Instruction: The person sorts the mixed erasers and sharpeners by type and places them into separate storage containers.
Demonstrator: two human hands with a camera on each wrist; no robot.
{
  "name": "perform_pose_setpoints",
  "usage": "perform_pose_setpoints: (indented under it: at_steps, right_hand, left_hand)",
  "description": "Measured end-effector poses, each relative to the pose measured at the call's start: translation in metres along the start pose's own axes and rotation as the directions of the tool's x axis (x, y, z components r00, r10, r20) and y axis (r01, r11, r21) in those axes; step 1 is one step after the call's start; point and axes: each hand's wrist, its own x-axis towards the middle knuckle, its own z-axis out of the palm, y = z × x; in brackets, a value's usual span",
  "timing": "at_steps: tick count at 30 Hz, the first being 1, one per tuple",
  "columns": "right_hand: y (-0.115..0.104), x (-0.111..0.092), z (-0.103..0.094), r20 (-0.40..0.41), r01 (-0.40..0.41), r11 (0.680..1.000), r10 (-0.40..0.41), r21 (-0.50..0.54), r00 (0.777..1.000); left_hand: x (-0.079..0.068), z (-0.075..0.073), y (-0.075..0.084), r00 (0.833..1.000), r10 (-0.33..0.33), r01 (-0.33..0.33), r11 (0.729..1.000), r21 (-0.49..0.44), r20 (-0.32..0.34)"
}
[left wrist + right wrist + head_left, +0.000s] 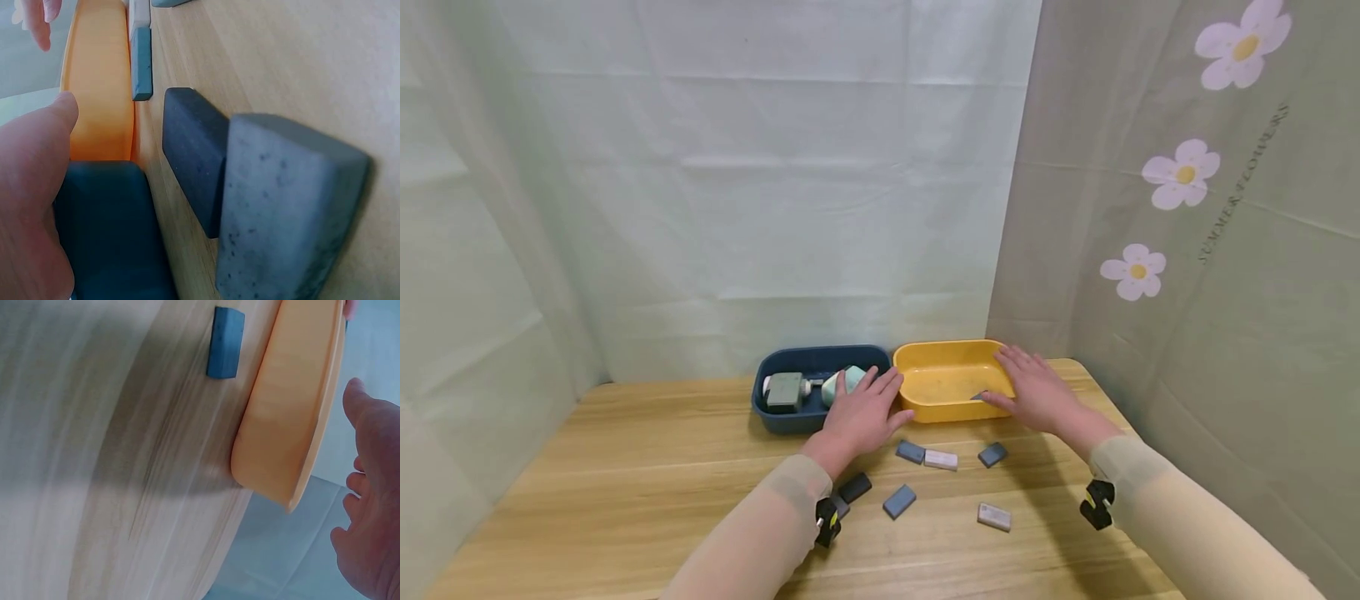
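My left hand (861, 412) is over the dark blue bin (767, 423), palm down, fingers spread and holding nothing. Under its fingertips in the head view lies a pale mint-green object (831, 390), partly covered. Beside that, in the same bin, is a grey-green boxy object (785, 390) with a short stem. My right hand (1037, 392) hovers at the right end of the yellow bin (951, 412), fingers extended. Near its thumb tip a small blue piece (977, 396) shows inside the bin. The right wrist view has the thumb (357, 403) apart from the bin's rim.
Small rectangular blocks lie scattered on the wooden table (647, 475): a blue one (899, 502), a black one (855, 487), a speckled grey one (281, 206), a pinkish one (994, 517) and several more. Curtains (820, 208) hang behind and at both sides.
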Motion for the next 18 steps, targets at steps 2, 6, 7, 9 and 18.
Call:
perform_pose_setpoints:
  at_steps: [2, 6, 7, 9, 18]
  right_hand:
    - [-0.002, -0.003, 0.0, -0.011, 0.019, 1.0, -0.019, -0.005, 1.0]
    - [-0.004, -0.01, 0.0, -0.048, 0.072, 0.997, -0.072, -0.009, 0.996]
    - [-0.005, -0.012, 0.0, -0.058, 0.084, 0.996, -0.085, -0.011, 0.995]
    - [-0.007, -0.016, 0.0, -0.075, 0.108, 0.994, -0.109, -0.018, 0.991]
    - [-0.017, -0.035, 0.003, -0.07, 0.153, 0.988, -0.154, -0.022, 0.986]
  left_hand:
    - [0.0, 0.001, 0.0, 1.0, 0.002, -0.002, 1.0, -0.001, 0.0]
    - [-0.001, 0.001, -0.001, 1.0, 0.0, 0.0, 1.0, 0.002, -0.003]
    - [-0.001, 0.001, -0.001, 1.0, 0.0, 0.0, 1.0, 0.002, -0.003]
    - [-0.001, 0.001, -0.001, 1.0, 0.001, -0.001, 1.0, 0.005, -0.004]
    - [0.0, 0.003, -0.003, 1.0, 0.017, -0.017, 1.0, 0.011, -0.015]
